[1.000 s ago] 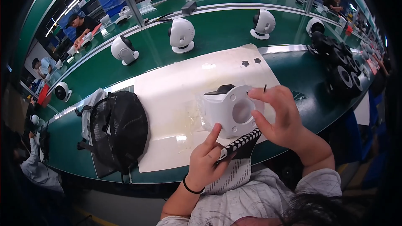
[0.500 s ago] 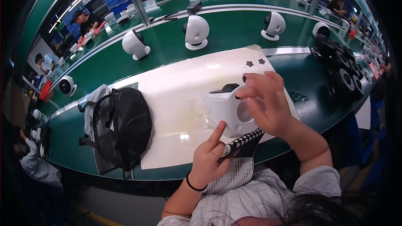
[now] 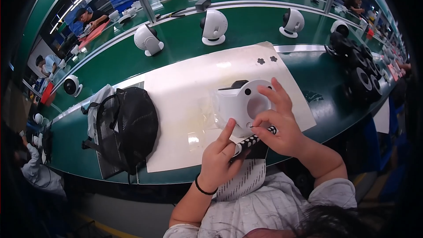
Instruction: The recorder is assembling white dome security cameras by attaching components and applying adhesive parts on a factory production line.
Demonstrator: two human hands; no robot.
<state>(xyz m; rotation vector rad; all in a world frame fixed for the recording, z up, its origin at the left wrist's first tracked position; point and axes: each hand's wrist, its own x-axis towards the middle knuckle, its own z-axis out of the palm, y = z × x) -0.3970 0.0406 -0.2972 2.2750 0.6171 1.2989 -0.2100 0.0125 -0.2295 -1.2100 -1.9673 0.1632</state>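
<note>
A white rounded camera housing point(image 3: 241, 105) is seen lying on a white sheet point(image 3: 185, 88) spread over the green surface point(image 3: 308, 72), close to the near edge; its round front opening is turned toward the person. The left hand point(image 3: 220, 158) is laid against the housing's lower left side, its index finger stretched up along the shell and the remaining fingers curled, so that nothing is enclosed by its grip. The right hand point(image 3: 280, 125) is set over the housing's right front; thumb and forefinger are pinched together at the rim of the opening, the other fingers being spread above it; whether something small is held in that pinch cannot be told. A black-and-white patterned strip point(image 3: 255, 140) is seen just below the housing, between the two hands. A black mesh backpack point(image 3: 128, 128) is lying to the left on the sheet's edge; two small dark flower-shaped pieces point(image 3: 266, 60) are placed near the sheet's far corner. Assembled white cameras point(image 3: 213, 26) are stood in a row on the far surface; black round parts point(image 3: 359, 68) are piled at the right.
</note>
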